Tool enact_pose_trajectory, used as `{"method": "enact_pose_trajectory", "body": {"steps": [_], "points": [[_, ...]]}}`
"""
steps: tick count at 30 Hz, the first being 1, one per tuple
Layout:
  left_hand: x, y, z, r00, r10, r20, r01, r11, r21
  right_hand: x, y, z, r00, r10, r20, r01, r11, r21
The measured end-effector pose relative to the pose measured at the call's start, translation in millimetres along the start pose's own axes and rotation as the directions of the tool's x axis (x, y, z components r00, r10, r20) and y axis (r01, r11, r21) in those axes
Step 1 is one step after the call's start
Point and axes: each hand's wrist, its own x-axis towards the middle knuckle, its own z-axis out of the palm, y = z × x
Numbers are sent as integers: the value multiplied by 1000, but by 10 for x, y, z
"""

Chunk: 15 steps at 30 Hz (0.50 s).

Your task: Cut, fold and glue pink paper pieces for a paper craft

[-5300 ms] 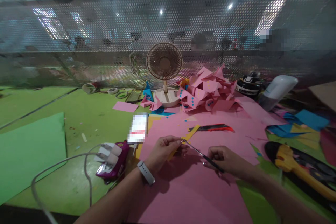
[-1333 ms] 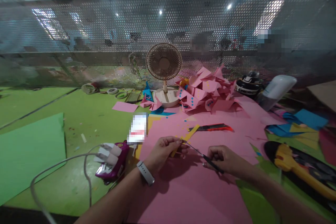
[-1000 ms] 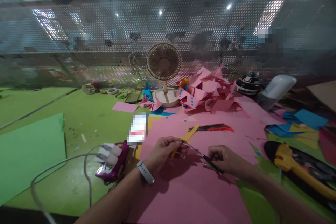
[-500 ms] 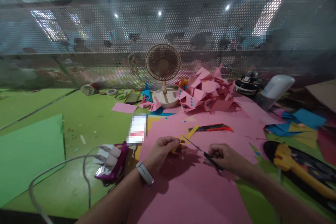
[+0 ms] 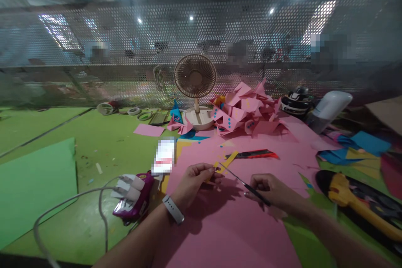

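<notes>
Over the pink paper sheet [image 5: 232,226], my left hand [image 5: 199,178] is closed, pinching a small piece of yellow paper [image 5: 207,180] mostly hidden by the fingers. My right hand [image 5: 271,190] is closed around black-handled scissors [image 5: 243,182], seen nearly edge-on. Their thin metal tip points up and left, close to my left fingertips. Just beyond the tip lies a yellow paper strip [image 5: 231,158], with tiny yellow scraps scattered about it. Behind this, a red and black utility knife [image 5: 253,154] rests on the pink sheet.
A fan [image 5: 195,77] stands at the back beside a heap of folded pink paper [image 5: 246,109]. To the left are a phone [image 5: 163,155], a purple power strip [image 5: 135,205] with white plugs and cables, and green paper [image 5: 37,188]. A yellow-and-black tool [image 5: 354,201] lies at right.
My right hand and the scissors have shifted slightly right and down. My left hand stays almost in place, still pinching the yellow paper.
</notes>
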Motion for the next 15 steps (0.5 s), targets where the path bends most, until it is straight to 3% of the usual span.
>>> {"method": "enact_pose_trajectory", "body": {"steps": [15], "points": [[-1, -36, -5, 1000, -12, 14, 12, 1000, -17, -21, 9, 36, 999, 9, 34, -8, 999, -38]]}}
